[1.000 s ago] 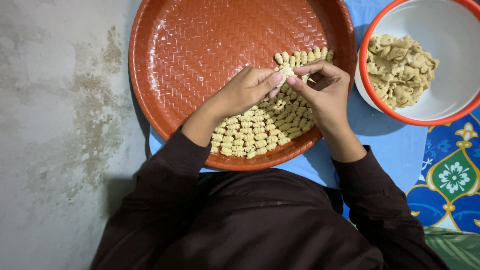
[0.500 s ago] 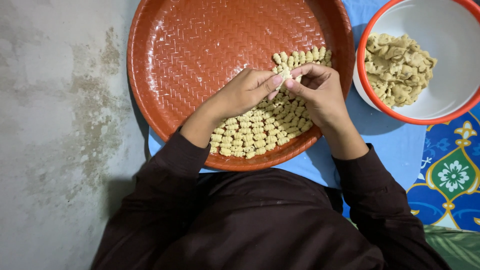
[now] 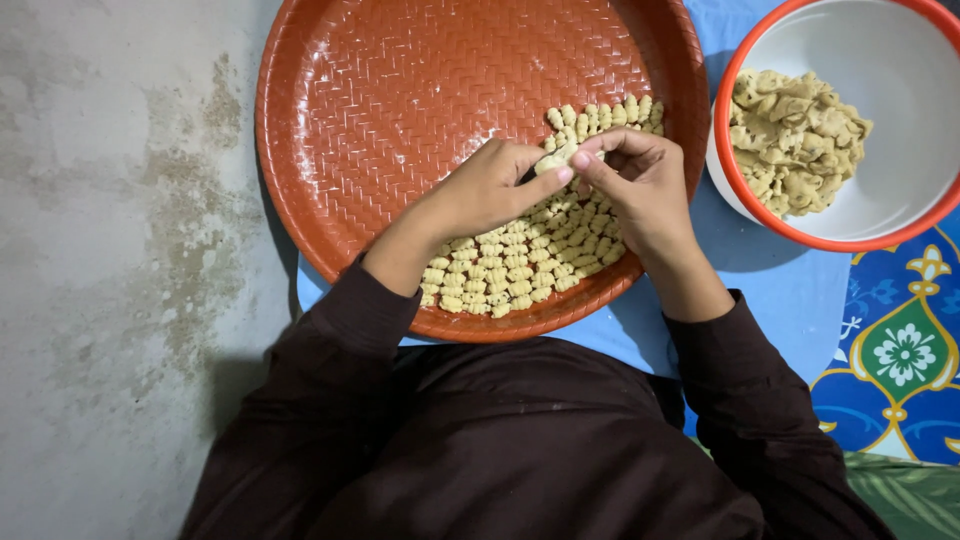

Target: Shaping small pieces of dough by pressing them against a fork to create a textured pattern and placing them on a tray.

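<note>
While both hands meet over the right side of the round orange woven tray (image 3: pixel 400 110), they pinch one small pale piece of dough (image 3: pixel 556 158) between them. The left hand (image 3: pixel 490 188) is curled, its thumb and forefinger closed on the near end of the piece; the right hand (image 3: pixel 640 185) is curled as well, its fingertips (image 3: pixel 582 160) pressing the same piece from the other side. The piece sits just above the shaped dough pieces (image 3: pixel 520 265), which lie packed in close rows along the tray's lower right rim, touching one another, and run up in a curve behind the right hand. The rest of the tray's woven floor is dusted lightly with flour. To the right of the tray, just beside its edge, stands a white bowl with an orange rim (image 3: pixel 900 180), holding a heap of unshaped dough (image 3: pixel 795 140) against its left wall. Tray and bowl rest on a blue mat (image 3: pixel 790 290) with a patterned border at the right. The left part of the tray overhangs a grey, stained concrete floor (image 3: pixel 110 250). Dark brown sleeves (image 3: pixel 340 340) cover both forearms to the wrists.
</note>
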